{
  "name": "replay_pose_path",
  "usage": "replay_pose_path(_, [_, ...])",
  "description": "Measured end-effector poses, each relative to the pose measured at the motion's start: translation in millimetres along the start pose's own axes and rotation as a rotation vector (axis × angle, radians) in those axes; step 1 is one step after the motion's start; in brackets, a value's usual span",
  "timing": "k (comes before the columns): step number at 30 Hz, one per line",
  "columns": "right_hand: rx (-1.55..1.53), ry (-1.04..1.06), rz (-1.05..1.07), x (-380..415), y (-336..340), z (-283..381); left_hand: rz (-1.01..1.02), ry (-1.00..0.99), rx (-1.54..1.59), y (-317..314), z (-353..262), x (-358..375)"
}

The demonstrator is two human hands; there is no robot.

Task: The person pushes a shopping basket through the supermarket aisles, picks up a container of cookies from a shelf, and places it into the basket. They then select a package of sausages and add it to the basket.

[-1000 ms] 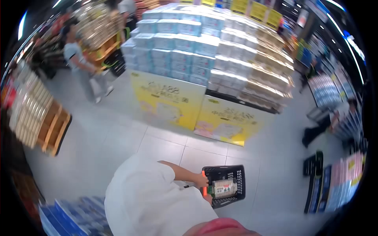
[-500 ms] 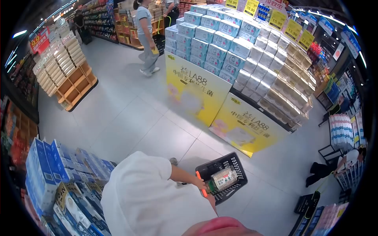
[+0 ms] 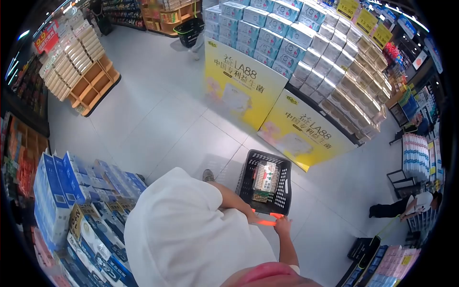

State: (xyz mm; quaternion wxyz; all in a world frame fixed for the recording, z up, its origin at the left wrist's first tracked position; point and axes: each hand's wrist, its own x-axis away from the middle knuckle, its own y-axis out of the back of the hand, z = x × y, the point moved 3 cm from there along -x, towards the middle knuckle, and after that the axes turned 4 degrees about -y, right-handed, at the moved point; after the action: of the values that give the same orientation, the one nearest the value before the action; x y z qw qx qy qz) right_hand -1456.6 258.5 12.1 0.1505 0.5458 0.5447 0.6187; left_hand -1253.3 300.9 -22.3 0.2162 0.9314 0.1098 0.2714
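Observation:
A black shopping basket [image 3: 264, 182] with an orange handle [image 3: 266, 221] hangs in front of my body. My right hand [image 3: 282, 223] is closed round the right end of the handle. At the other end, my left hand [image 3: 252, 216] is closed on the handle, its fingers partly hidden. Inside the basket lies a clear pack [image 3: 266, 177] of pale, tightly packed pieces with a printed label. A green-edged pack [image 3: 260, 196] shows beside it, near the handle side.
Yellow display boards [image 3: 246, 88] front a tall stack of blue-white boxes [image 3: 267, 36]. Blue and white packs [image 3: 95, 201] are piled close on my left. A wooden shelf stand [image 3: 93, 86] is farther off. Another person [image 3: 406, 206] bends at the right; a second basket [image 3: 190, 31] shows ahead.
The basket has swung round so its handle faces me. My right hand now shows on the handle. The display boards appear higher, and the walking person ahead is mostly out of view.

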Motion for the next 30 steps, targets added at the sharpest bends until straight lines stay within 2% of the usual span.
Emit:
replay_pose_path(3, [0.000, -0.133, 0.017, -19.9, 10.9, -16.2, -0.030, -0.007, 0.064, 0.5, -5.3, -25.4])
replay_pose_path(4, [0.048, -0.140, 0.053, -27.8, 18.4, -18.5, -0.046, -0.018, 0.088, 2.7, -9.6, -35.6])
replay_pose_path(7, [-0.002, -0.162, -0.130, -50.9, 24.8, -25.9, -0.084, -0.028, 0.156, 15.1, -23.2, -65.0])
replay_pose_path(11, [0.046, -0.156, -0.082, -96.2, 28.7, -36.2, -0.141, -0.003, 0.214, 34.6, -12.9, -76.2])
replay_pose_path(16, [0.154, -0.049, -0.072, -153.1, 53.0, -38.2, -0.255, 0.080, 0.292, 56.3, 33.4, -49.7])
replay_pose_path(19, [0.153, 0.021, -0.141, -181.2, 75.8, -28.4, -0.305, 0.104, 0.325, 72.3, 58.7, -36.7])
replay_pose_path(25, [0.141, 0.132, -0.286, -236.6, 125.0, 16.7, -0.430, 0.163, 0.392, 110.6, 109.0, 1.7])
replay_pose_path(30, [0.058, 0.260, -0.264, -302.1, 167.1, 52.2, -0.481, 0.265, 0.396, 148.5, 140.0, 56.1])
